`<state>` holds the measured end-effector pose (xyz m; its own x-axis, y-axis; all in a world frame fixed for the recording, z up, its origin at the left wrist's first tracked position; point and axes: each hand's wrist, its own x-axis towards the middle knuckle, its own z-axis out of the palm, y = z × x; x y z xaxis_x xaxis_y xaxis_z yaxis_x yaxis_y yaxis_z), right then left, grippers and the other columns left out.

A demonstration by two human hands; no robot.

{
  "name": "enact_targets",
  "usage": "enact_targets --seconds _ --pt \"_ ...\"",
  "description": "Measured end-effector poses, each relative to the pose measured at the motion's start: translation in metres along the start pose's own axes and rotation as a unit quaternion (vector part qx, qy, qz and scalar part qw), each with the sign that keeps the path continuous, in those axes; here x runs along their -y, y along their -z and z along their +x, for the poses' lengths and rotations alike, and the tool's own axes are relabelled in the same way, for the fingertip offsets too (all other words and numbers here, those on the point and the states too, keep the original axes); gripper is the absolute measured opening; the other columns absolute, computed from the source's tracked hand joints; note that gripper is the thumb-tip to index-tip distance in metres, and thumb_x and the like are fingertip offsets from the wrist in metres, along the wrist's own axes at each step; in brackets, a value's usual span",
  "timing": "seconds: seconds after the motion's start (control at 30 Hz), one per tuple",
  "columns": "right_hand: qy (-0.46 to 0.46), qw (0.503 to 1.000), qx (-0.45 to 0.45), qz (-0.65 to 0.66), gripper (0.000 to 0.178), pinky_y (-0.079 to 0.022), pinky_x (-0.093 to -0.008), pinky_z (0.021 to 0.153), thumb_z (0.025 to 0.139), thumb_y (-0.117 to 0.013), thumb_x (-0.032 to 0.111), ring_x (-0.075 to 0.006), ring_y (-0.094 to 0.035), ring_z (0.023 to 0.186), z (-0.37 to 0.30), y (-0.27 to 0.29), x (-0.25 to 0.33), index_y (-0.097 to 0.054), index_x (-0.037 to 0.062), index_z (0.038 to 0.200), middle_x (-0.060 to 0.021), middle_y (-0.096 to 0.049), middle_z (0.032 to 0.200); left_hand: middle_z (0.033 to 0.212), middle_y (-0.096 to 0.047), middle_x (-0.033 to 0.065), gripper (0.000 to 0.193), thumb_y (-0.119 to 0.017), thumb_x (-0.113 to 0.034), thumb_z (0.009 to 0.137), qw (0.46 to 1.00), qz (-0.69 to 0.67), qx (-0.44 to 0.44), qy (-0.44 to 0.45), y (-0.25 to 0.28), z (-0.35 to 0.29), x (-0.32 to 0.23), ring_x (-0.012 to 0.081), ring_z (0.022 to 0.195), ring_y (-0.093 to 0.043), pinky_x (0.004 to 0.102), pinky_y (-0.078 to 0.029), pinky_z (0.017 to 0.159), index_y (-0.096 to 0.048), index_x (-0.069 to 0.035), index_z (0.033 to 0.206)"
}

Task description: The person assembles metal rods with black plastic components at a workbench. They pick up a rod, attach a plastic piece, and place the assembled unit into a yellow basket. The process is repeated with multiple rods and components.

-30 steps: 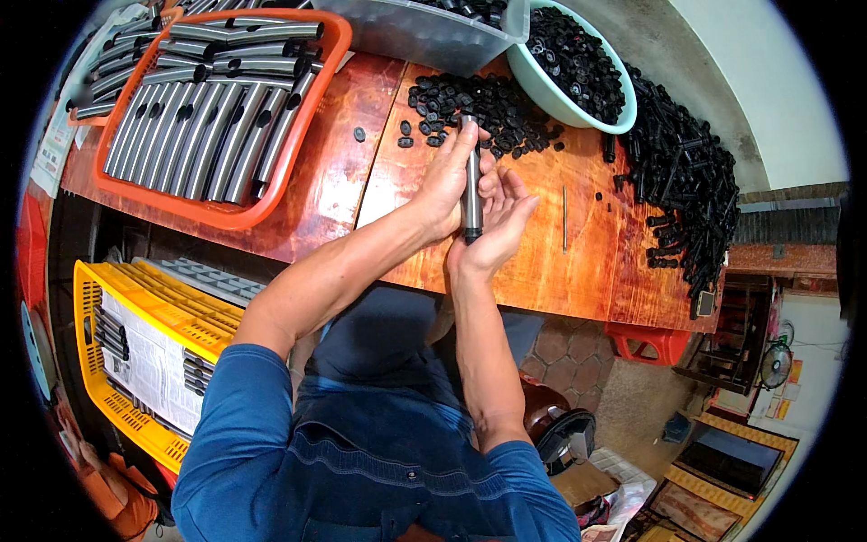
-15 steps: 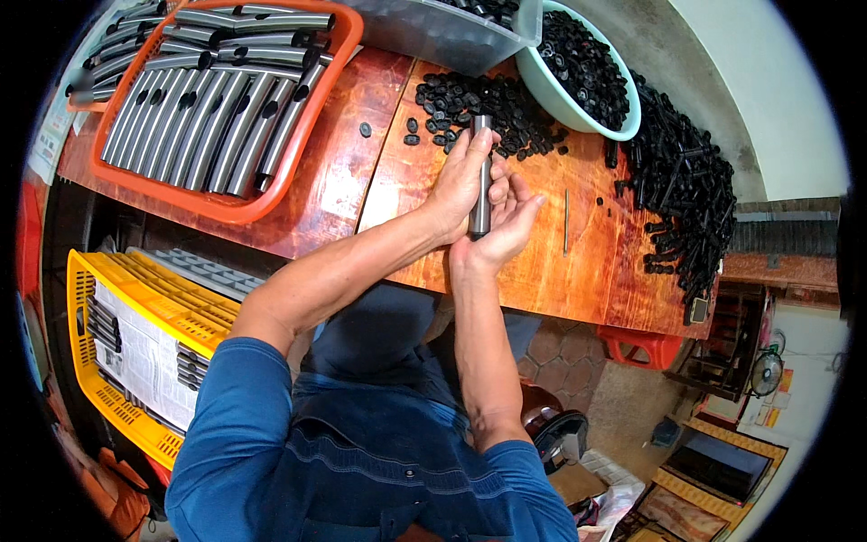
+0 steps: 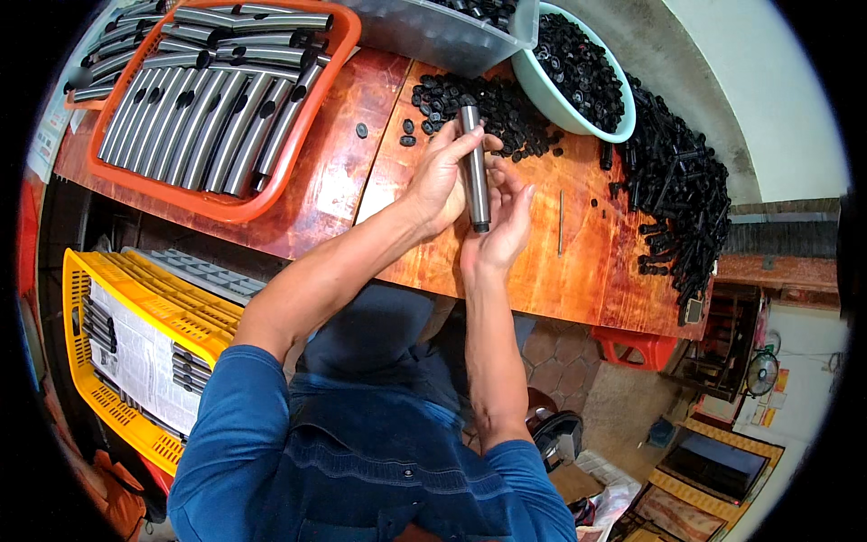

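A shiny metal tube with black ends stands nearly lengthwise before me over the wooden table. My left hand is closed round it, the thumb lying across its upper part. Beneath its lower end is the palm of my right hand, whose fingers are loosely spread beside the tube and not wrapped round it. Whether that palm touches the black end is hard to tell. Just beyond the tube lies a heap of small black oval caps. To the right of my hands a thin metal rod rests on the table.
An orange tray of metal tubes stands at the left on the wooden table. At the back are a clear plastic bin and a pale green basin of black parts. Black pieces are piled at right. A yellow crate stands lower left.
My right palm has moved slightly down from the tube's lower end, and its fingers have loosened. The tube's black lower end now shows more plainly. My left hand still holds the tube.
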<state>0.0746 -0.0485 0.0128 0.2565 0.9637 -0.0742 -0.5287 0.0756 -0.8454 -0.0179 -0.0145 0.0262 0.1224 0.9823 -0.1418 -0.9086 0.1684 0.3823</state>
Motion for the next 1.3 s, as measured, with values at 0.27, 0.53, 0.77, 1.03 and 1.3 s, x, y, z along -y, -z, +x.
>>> enact_targets --seconds 0.27,0.53,0.77,1.03,1.3 --pt "-0.008 0.989 0.098 -0.11 0.02 -0.055 -0.0308 0.078 0.102 -0.058 0.01 -0.015 -0.064 0.083 -0.034 0.037 0.009 -0.054 -0.0029 0.116 -0.0108 -0.063 0.1 0.096 -0.058 0.0067 0.026 -0.056 -0.025 0.104 0.999 -0.044 -0.02 0.008 0.013 0.008 -0.003 0.0187 0.084 -0.059 0.031 -0.053 0.076 -0.054 -0.009 0.125" --pt "0.008 0.986 0.096 -0.134 0.026 -0.059 -0.031 0.08 0.098 -0.063 0.002 -0.0179 -0.069 0.088 -0.036 0.04 0.006 -0.052 -0.0059 0.12 -0.0149 -0.065 0.104 0.098 -0.058 0.008 0.022 -0.055 -0.022 0.104 0.999 0.005 -0.041 -0.015 0.008 0.008 0.001 0.0199 0.087 -0.06 0.0321 -0.053 0.077 -0.05 -0.01 0.123" --pt "0.079 0.965 0.029 -0.25 0.027 -0.059 -0.0293 0.08 0.093 -0.07 0.002 -0.0187 -0.071 0.089 -0.04 0.032 0.003 -0.058 -0.0084 0.115 -0.0161 -0.069 0.103 0.099 -0.059 0.0067 0.023 -0.057 -0.023 0.104 0.998 0.019 -0.032 -0.045 0.013 0.01 0.002 0.0197 0.087 -0.06 0.0332 -0.053 0.077 -0.049 -0.012 0.123" --pt "0.23 0.889 -0.02 -0.395 0.021 -0.06 -0.0295 0.076 0.09 -0.074 0.003 -0.0179 -0.073 0.085 -0.042 0.026 0.002 -0.064 -0.0065 0.106 -0.0154 -0.073 0.095 0.099 -0.058 0.006 0.026 -0.059 -0.023 0.104 0.999 0.006 -0.018 -0.048 0.009 0.01 0.003 0.0186 0.085 -0.059 0.0328 -0.052 0.076 -0.048 -0.012 0.124" --pt "0.296 0.823 -0.006 -0.485 0.022 -0.058 -0.0334 0.068 0.087 -0.076 0.003 -0.0241 -0.074 0.078 -0.042 0.032 -0.002 -0.065 -0.0043 0.104 -0.0171 -0.072 0.088 0.097 -0.058 0.0053 0.022 -0.057 -0.02 0.104 0.998 0.015 -0.02 -0.054 0.014 0.011 0.006 0.0177 0.083 -0.057 0.0322 -0.052 0.074 -0.047 -0.013 0.122"
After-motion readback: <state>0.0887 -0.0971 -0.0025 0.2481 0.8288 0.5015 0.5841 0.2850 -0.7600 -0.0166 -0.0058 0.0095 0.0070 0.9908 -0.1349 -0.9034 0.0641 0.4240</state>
